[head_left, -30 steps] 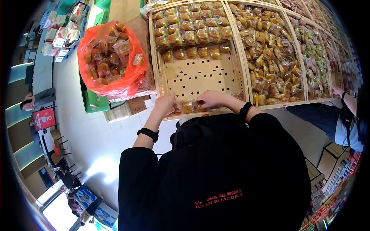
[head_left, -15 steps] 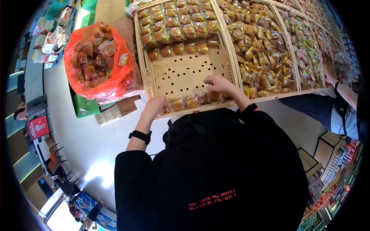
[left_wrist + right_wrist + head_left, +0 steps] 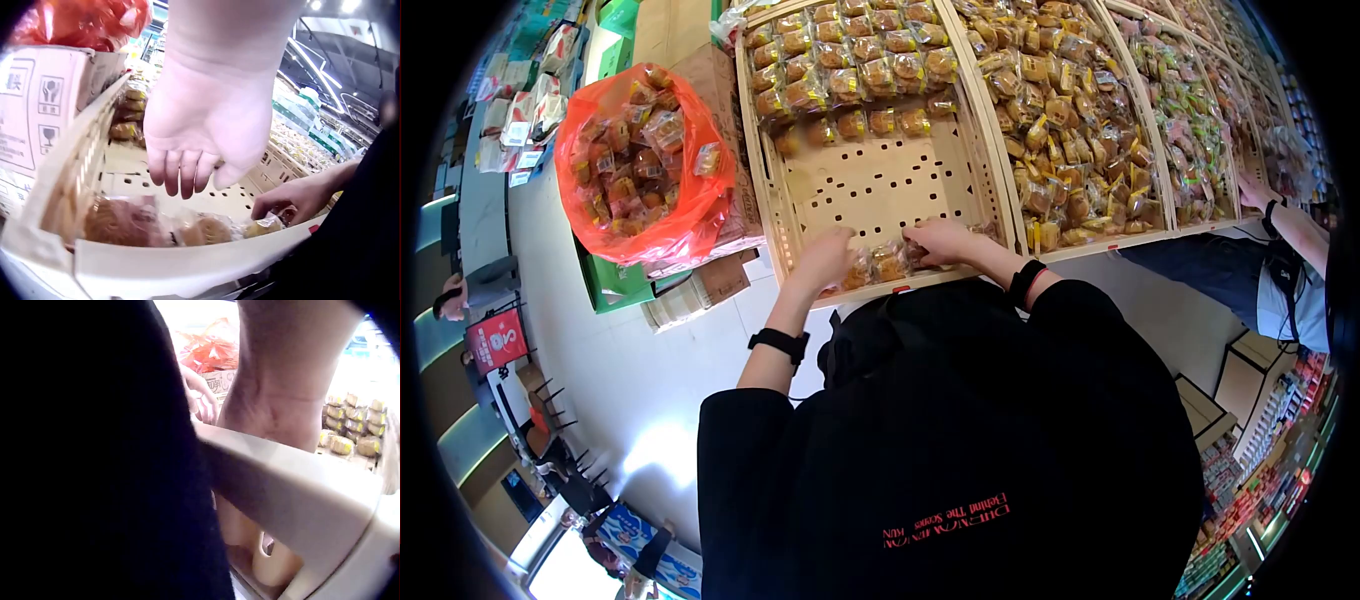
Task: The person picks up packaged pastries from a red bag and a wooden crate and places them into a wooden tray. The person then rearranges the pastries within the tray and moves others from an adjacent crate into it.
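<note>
Wrapped buns (image 3: 890, 262) stand in a row along the near wall of a beige crate (image 3: 870, 185) with a perforated floor. Over the left end of this row is my left hand (image 3: 827, 258). In the left wrist view, its fingers hang loosely down, with nothing between them, above a large wrapped bun (image 3: 122, 224) and another bun (image 3: 209, 230). Farther right along the row, my right hand (image 3: 940, 242) curls its fingers over a wrapped bun (image 3: 265, 226) and pinches it. The crate wall (image 3: 281, 469) hides those fingers in the right wrist view.
Stacked rows of wrapped buns (image 3: 860, 50) fill the crate's far end. A red plastic bag (image 3: 710, 225) of buns sits on boxes at left. Crates of packaged snacks (image 3: 1080, 150) continue rightward, where another person's arm (image 3: 1295, 230) reaches in.
My left hand has moved from the crate's left corner inward over the row. The right hand lifted off the buns half a second ago and has come back down onto the row.
</note>
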Available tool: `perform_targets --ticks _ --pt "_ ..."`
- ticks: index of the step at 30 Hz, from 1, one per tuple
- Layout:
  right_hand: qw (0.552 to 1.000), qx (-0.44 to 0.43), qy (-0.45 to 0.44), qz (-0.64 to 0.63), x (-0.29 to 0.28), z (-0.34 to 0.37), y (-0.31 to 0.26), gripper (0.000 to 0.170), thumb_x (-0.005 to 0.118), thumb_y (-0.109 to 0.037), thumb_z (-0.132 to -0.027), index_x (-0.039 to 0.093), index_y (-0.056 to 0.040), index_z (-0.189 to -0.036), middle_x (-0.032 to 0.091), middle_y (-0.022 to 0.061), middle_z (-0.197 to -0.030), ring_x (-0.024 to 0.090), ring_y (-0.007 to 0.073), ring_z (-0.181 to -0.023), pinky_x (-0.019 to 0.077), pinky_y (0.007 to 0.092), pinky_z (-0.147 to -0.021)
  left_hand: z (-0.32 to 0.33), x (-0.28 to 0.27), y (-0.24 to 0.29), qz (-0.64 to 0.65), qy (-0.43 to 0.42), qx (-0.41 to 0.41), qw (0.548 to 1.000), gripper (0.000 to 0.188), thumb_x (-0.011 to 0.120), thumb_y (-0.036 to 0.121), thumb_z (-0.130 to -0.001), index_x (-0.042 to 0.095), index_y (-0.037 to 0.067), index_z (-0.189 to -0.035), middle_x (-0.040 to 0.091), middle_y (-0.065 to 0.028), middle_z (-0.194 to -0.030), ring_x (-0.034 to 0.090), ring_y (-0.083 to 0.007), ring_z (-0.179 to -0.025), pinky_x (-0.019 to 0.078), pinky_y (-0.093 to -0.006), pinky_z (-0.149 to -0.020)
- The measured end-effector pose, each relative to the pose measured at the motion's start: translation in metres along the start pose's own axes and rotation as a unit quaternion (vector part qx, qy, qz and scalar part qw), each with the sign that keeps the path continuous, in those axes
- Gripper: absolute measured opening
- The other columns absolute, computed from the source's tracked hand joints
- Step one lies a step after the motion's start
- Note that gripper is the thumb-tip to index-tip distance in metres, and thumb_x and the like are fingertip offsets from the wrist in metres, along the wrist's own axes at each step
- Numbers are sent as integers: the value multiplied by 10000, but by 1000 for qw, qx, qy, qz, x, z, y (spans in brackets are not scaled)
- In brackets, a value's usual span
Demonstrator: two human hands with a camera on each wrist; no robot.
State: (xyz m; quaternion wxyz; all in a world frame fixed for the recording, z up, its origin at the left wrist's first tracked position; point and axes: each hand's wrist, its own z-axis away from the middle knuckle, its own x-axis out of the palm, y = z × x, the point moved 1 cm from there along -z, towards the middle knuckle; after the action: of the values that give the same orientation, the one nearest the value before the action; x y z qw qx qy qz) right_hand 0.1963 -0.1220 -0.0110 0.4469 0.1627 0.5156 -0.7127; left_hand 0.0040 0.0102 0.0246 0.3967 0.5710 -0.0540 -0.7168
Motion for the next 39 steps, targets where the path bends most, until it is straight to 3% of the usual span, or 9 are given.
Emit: perform_targets --ticks 3,5,8,10,22,28,30,34,39 --pt "997 3 -77 -7 -8 -2 -4 370 674 -215 -646 516 -83 -954 597 126 -891 569 326 -844 461 424 -703 -12 8 39 35 -30 -24 999 411 587 316 -756 552 -27 -979 594 -215 -946 577 -337 -875 463 -397 -768" --pt "995 2 -99 2 -15 1 -6 379 669 -212 -650 522 -85 -975 601 128 -894 570 328 -844 459 426 -702 -23 10 50 86 -221 -27 971 433 598 355 -738 560 -32 -927 605 -217 -872 584 -341 -817 461 -392 -741" --pt "987 32 -151 -39 -21 5 0 473 672 -239 -652 525 -83 -1074 597 147 -993 561 327 -926 457 405 -764 -22 31 40 127 -178 -1 976 416 598 368 -728 572 -13 -892 608 -207 -815 583 -338 -757 455 -384 -703" --pt "978 4 -2 -210 -24 10 19 578 683 -282 -646 508 -67 -1153 569 171 -1089 538 319 -1011 442 379 -835 -24 28 40 114 -171 0 979 401 592 363 -736 574 -5 -895 609 -202 -820 582 -337 -754 455 -382 -699" --pt "999 27 -48 -1 -32 39 25 306 640 -260 -635 576 -37 -833 618 140 -756 594 327 -732 474 420 -640 -28 35 38 69 -202 -23 977 418 531 372 -778 569 -5 -956 617 -188 -879 582 -340 -834 457 -408 -744" --pt "999 14 -33 4 -17 34 32 298 640 -245 -636 577 -30 -833 582 159 -875 579 332 -812 468 416 -696 -34 30 61 -58 -205 -38 976 325 509 268 -770 581 31 -981 610 -169 -957 578 -317 -897 460 -396 -782" --pt "999 9 -31 5 -16 36 34 310 642 -256 -645 576 -30 -846 570 162 -898 572 338 -827 464 418 -709 -35 44 66 -18 112 172 979 274 494 187 -754 587 49 -972 608 -151 -954 572 -301 -920 449 -390 -813" --pt "1000 4 22 -4 -21 42 34 362 681 -297 -651 587 -49 -897 570 161 -873 572 333 -854 472 410 -710 -41 46 73 -31 -153 71 985 383 490 107 -696 569 50 -1067 596 -161 -952 555 -314 -929 439 -392 -833" --pt "995 74 68 3 -32 37 24 386 662 -350 -668 589 -48 -899 592 150 -862 581 331 -836 476 416 -704 -39 47 69 -34 -93 95 991 264 521 184 -725 595 62 -947 614 -130 -927 568 -288 -920 447 -383 -821"
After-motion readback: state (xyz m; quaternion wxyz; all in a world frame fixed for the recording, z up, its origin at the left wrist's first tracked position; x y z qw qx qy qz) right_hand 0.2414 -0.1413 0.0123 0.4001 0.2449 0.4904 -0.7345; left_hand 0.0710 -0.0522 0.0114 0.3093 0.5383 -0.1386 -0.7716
